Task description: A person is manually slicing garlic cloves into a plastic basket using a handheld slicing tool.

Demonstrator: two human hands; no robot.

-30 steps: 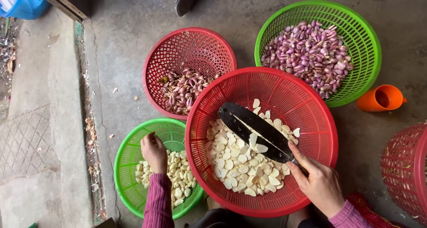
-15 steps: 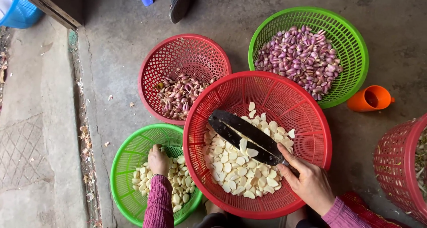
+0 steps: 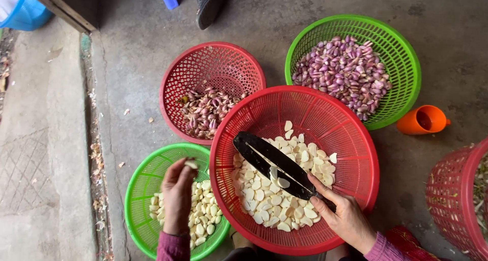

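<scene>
Left hand (image 3: 178, 197) raised over the small green basket (image 3: 140, 190), fingers (image 3: 189, 168) pinched on one peeled garlic clove (image 3: 191, 164), pale and smooth, held just above the heap of peeled cloves (image 3: 206, 212) lying in that basket. Right hand (image 3: 345, 218) closed around the handle of a long dark knife (image 3: 272, 164), forefinger laid along the handle's top, blade flat and slanting across the large red basket (image 3: 351, 134), a few slices stuck to its face. Beneath the blade, a bed of sliced garlic (image 3: 269, 202), cream-white, thin and flat, piled toward the near side of the basket.

Risks, judged from this pose: clove small and slick, so liable to slip from the pinch and drop to the concrete floor (image 3: 137, 47) or back into the heap; blade bare and close to the left hand's path, so a cut possible if the clove comes under the edge with fingertips too near; large red basket resting partly over its neighbours, so liable to rock under a hard press.

Further out: a smaller red basket (image 3: 213, 62) with unpeeled purplish cloves, a large green basket (image 3: 406, 57) full of purple-skinned cloves, an orange cup (image 3: 422, 119) on its side, another red basket (image 3: 452, 200) at the right edge, a dark shoe (image 3: 208, 4) at the top.
</scene>
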